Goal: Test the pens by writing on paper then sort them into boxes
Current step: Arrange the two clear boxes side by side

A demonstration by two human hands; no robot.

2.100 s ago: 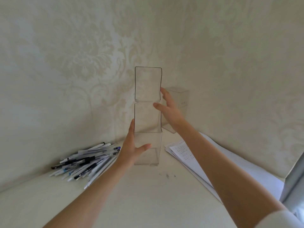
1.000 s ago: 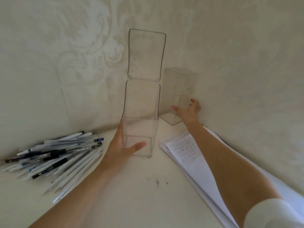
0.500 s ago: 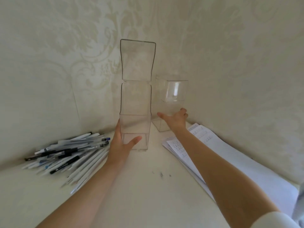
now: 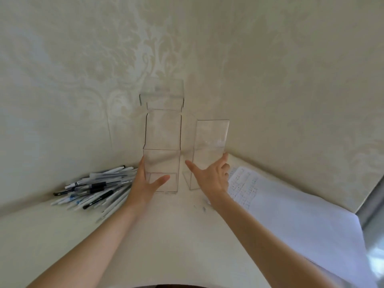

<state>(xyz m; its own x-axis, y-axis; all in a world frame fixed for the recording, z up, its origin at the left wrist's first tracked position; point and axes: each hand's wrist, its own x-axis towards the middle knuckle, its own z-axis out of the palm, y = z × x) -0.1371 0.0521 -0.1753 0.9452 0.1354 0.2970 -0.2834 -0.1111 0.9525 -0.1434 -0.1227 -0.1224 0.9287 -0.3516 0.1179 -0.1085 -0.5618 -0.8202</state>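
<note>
A tall clear box [image 4: 162, 142] with its hinged lid [image 4: 161, 94] flipped up stands near the wall corner. My left hand [image 4: 145, 183] grips its base, fingers behind the left side and thumb across the front. A second clear box [image 4: 209, 140] stands just to its right. My right hand [image 4: 212, 175] holds that box low down, thumb on its left face and fingers round its right edge. A heap of several pens [image 4: 97, 188], white and black, lies on the table to the left. Sheets of paper [image 4: 291, 208] with writing lie at the right.
Patterned walls meet in a corner right behind the boxes. The cream table [image 4: 166, 246] stretches toward me between my arms. A few small dark specks [image 4: 202, 208] lie in front of the boxes. A grey edge [image 4: 372, 202] shows at far right.
My right hand left the first box's lid, reached to the second box in the corner and has drawn it forward beside the first. My left hand has stayed on the first box.
</note>
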